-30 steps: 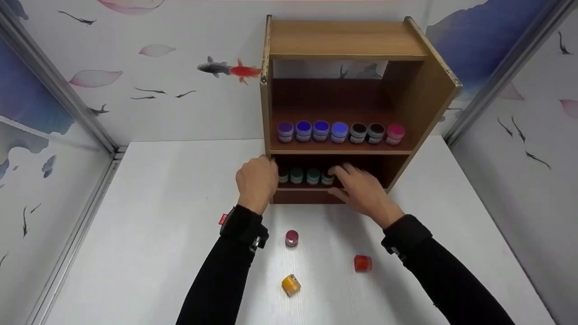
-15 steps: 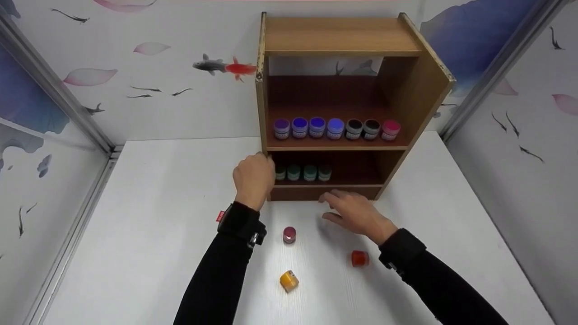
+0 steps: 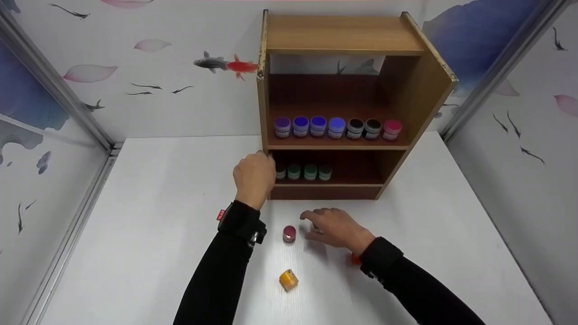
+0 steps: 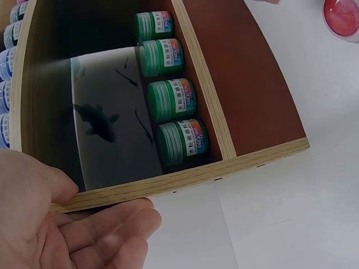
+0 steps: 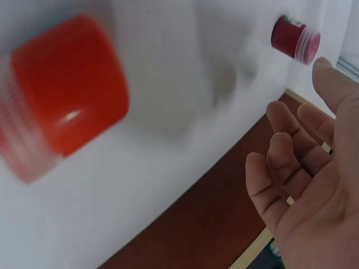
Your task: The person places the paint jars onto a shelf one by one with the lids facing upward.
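Note:
My left hand (image 3: 255, 176) holds the left side panel of a small wooden shelf (image 3: 343, 36). In the left wrist view its thumb lies on the inner side of the panel and the fingers on the outer side. Over the white table, just right of an upright dark red paint jar (image 3: 289, 234), my right hand (image 3: 336, 228) is apart from it, fingers loosely bent around nothing. An orange-red paint jar (image 5: 73, 84) lies on its side, partly behind the right wrist in the head view. A yellow paint jar (image 3: 288, 280) lies tipped nearer the front.
Several purple, blue, black and pink jars (image 3: 336, 128) stand in a row on the middle shelf board. Green jars (image 4: 171, 100) line the left part of the lower compartment. Patterned walls (image 3: 180, 113) enclose the white table (image 3: 158, 203).
My right hand has left the row of green jars in the lower compartment and moved down and left toward the dark red jar. The left hand keeps its hold on the shelf.

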Motion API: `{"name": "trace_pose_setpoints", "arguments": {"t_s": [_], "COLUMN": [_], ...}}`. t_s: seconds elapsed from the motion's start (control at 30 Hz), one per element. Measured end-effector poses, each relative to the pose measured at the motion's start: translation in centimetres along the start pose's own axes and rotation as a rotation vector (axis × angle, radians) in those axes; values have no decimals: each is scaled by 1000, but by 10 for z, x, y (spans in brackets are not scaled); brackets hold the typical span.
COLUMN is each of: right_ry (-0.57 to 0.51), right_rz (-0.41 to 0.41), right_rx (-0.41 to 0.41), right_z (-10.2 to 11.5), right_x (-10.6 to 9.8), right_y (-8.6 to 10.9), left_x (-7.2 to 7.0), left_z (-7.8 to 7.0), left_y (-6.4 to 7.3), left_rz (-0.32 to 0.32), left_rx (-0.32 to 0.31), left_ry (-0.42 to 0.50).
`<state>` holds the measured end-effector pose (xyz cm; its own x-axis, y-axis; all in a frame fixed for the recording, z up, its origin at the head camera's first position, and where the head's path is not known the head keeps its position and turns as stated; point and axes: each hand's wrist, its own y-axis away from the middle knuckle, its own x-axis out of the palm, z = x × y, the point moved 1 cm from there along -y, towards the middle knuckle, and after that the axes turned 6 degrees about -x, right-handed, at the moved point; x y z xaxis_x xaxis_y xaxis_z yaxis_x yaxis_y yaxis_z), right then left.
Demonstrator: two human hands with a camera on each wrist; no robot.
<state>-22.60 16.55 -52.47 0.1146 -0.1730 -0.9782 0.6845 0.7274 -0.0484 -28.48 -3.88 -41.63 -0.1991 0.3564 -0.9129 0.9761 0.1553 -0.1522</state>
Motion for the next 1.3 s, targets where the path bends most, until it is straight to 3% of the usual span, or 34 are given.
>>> {"name": "trace_pose_setpoints", "arguments": {"t_s": [0.2,0.53,0.77,0.97,1.3], "right_ry": [35,-5,-4,42,159], "right_rz": [29,91,51,65,2], "right_rx": [-10,22,37,58,6], "right_z": [13,27,29,32,35], "right_x": [6,15,14,16,21], "right_y": [-12,-25,-31,-35,-41], "left_x": [-1,2,0,0,0], "left_z": [0,1,0,0,0], "left_y": [0,0,-1,-1,-2], "left_rz": [9,28,15,18,24], "left_rx": [-8,-21,-8,-17,-21], "left_ry": [-1,-7,-4,-1,4]}}
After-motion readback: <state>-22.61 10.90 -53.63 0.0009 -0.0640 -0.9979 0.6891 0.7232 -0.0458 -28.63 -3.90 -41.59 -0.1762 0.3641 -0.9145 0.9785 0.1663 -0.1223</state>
